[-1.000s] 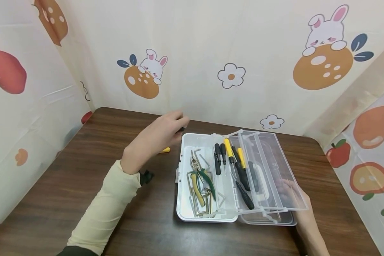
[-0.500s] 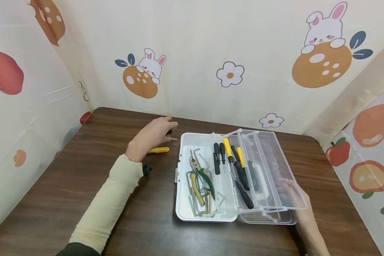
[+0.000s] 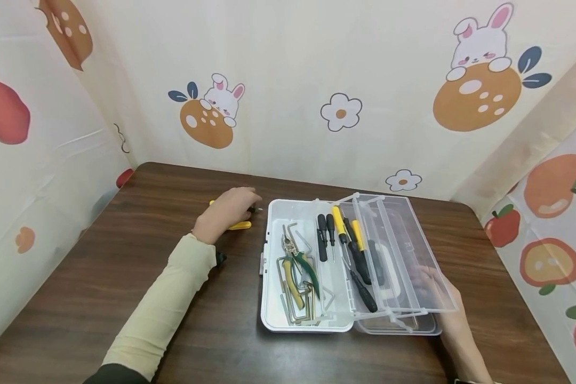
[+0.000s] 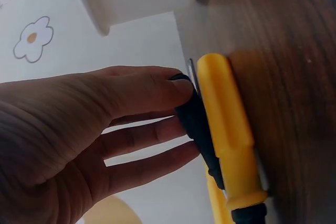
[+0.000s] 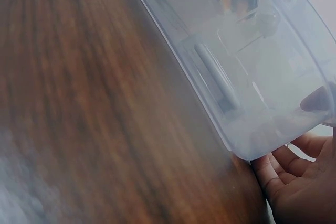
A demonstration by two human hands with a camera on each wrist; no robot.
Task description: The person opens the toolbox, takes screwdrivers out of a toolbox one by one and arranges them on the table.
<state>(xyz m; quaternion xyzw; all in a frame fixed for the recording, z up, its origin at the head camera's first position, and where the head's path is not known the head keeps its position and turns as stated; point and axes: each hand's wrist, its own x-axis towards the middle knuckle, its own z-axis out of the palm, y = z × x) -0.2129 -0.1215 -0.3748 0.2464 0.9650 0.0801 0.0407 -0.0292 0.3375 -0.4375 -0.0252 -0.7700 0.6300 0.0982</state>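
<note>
Behind the left side of the toolbox (image 3: 279,214), my left hand (image 3: 226,212) pinches a small black-handled screwdriver (image 4: 195,121) between thumb and fingers, low over the table. Against it in the left wrist view lies a yellow-handled screwdriver (image 4: 226,103), with a second yellow handle (image 4: 216,200) partly hidden behind. At the toolbox's right, my right hand (image 3: 453,304) grips the outer end of the raised clear tray (image 3: 415,261); the right wrist view shows its thumb inside the clear plastic wall and fingers outside. Part of this hand is seen through the plastic.
Green-and-yellow pliers (image 3: 295,280) and several hex keys (image 3: 290,306) lie in the white base. Beside them, several black- and yellow-handled screwdrivers (image 3: 362,261) show. The clear lid (image 3: 427,325) rests open on the table (image 3: 206,336). A printed curtain (image 3: 288,144) hangs behind the table.
My left hand has come down and left, carrying the black-handled screwdriver from above the toolbox's far left corner to beside the yellow-handled ones. The right hand has stayed on the tray.
</note>
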